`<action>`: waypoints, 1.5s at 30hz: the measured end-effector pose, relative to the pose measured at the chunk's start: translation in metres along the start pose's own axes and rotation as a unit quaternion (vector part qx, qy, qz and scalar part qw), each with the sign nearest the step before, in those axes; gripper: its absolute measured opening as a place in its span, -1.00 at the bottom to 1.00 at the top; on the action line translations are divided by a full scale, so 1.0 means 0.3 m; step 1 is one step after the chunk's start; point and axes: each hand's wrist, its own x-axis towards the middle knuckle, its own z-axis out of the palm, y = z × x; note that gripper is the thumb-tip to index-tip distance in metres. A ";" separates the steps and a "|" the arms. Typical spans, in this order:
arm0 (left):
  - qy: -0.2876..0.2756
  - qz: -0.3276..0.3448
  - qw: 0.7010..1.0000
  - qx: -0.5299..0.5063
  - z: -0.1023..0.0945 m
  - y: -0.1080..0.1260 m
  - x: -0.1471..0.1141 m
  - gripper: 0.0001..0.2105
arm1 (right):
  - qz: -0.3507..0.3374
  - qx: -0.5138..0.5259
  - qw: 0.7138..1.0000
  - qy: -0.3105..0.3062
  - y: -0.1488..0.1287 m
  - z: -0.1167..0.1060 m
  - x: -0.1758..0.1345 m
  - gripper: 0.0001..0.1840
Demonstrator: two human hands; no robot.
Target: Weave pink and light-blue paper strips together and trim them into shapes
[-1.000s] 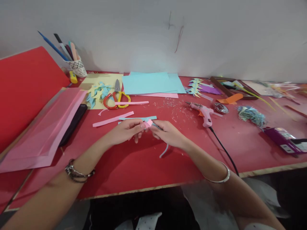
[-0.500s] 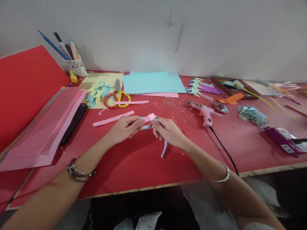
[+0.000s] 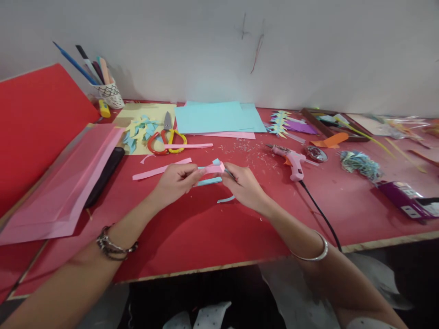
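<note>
Left hand: my left hand [image 3: 180, 180] pinches the pink strip [image 3: 213, 169] between thumb and fingers.
Right hand: my right hand [image 3: 245, 185] is curled, pinching the blue strip [image 3: 225, 199], whose tail hangs at its 7 o'clock; finger detail is too small to tell.
Pink strip: spans between my hands, above the counter [image 3: 192, 246], its end bent up at 3 o'clock.
Done: one bend shows in the pink; I judge the folding barely begun, since I see no stack of folds.
Left: most of the visible pink looks flat, and the blue tail hangs unfolded.
Loose strips: from my hands, a loose pink strip [image 3: 154, 172] at 9 o'clock, another across the scissors [image 3: 167, 121] at 10, a loose blue strip [image 3: 210, 182] just below my fingers.
Spiky folded piece: the blue-and-yellow garland [image 3: 280, 123] at 2 o'clock looks complete.
Glue gun: the pink glue gun [image 3: 297, 171] lies at 3 o'clock, untouched.
</note>
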 end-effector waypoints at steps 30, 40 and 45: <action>-0.080 -0.022 0.996 -0.043 0.010 -0.017 0.007 -0.72 | -0.050 0.001 0.999 0.006 -0.004 0.003 -0.005 -0.76; -0.034 -0.024 0.999 -0.011 0.000 -0.005 0.008 -0.77 | -0.041 0.037 0.998 0.034 -0.003 -0.005 -0.008 -0.76; -0.030 -0.046 0.998 -0.008 -0.001 -0.013 0.010 -0.78 | -0.043 0.047 0.997 0.039 0.001 -0.005 -0.008 -0.76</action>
